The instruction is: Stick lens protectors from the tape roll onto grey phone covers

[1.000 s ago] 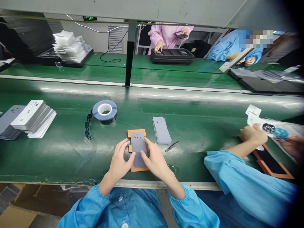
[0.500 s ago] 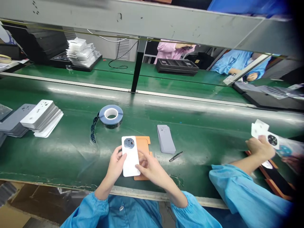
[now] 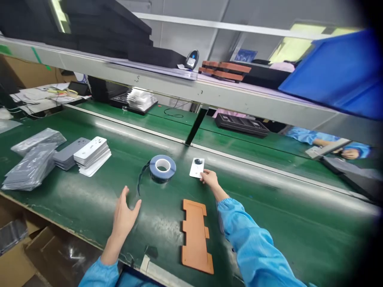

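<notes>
R hand (image 3: 210, 179) pinches white panel (image 3: 196, 169) by near R corner, long axis away; L hand (image 3: 124, 214) spread wide, nr tape strip (image 3: 139, 181).

Green workbench (image 3: 299, 215) bore items laid flat. Left end: plastic-wrapped packs (image 3: 32, 161) lay piled; grey panel stack (image 3: 67, 153) sat beside fanned white panel stack (image 3: 91, 153). Blue tape roll (image 3: 171, 169) lay mid-bench, dark strip (image 3: 139, 179) trailing. Orange jig (image 3: 196, 235) lay nearer front edge.

The right hand (image 3: 210, 179) hides the white plate's (image 3: 196, 169) corner; the sleeve (image 3: 254, 235) covers, seemingly, grey sheets (image 3: 220, 223).
</notes>
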Available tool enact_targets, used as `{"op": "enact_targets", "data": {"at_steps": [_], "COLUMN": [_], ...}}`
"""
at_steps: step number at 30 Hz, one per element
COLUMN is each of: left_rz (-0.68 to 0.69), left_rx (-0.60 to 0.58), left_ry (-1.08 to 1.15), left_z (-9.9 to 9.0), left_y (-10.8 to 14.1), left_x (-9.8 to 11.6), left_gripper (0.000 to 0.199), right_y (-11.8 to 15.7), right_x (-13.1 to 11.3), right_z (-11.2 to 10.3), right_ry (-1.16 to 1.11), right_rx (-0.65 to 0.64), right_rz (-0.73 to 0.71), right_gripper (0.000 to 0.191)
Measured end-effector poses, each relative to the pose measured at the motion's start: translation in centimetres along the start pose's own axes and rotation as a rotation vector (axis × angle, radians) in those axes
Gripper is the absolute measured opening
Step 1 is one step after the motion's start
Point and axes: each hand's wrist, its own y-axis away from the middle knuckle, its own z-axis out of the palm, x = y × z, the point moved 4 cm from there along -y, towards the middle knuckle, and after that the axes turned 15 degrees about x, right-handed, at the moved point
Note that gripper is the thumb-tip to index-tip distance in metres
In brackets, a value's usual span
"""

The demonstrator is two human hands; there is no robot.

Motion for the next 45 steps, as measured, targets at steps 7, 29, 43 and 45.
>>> {"op": "enact_targets", "data": {"at_steps": [7, 29, 43, 45], "left_rz": [-0.361, -0.333, 0.289, 0.377], "left_rx": [-0.424, -0.848, 0.024, 0.015], "left_ry": [0.312, 0.476, 0.033, 0.127], "left_z": [2.2, 4.1, -0.4, -0.1], "left_y": [-0.2, 2.8, 3.3, 5.1], "left_x": [-3.0, -0.2, 5.3, 7.3], "left_gripper": [0.063, 0.076, 0.069, 0.052], "right_y": [1.4, 22.1, 17.2, 16.3], "right_x": [-1.3, -4.4, 4.1, 5.3], "right_z": [-0.7, 4.7, -3.4, -4.2], "right_ry": [0.198, -0.194, -0.276, -0.222], "right_rx": [0.010, -0.476, -0.412, -0.377], "right_rz": [-0.148, -0.621, -0.270, -0.312], "right_gripper": [0.032, 0.014, 0.018, 0.020]}}
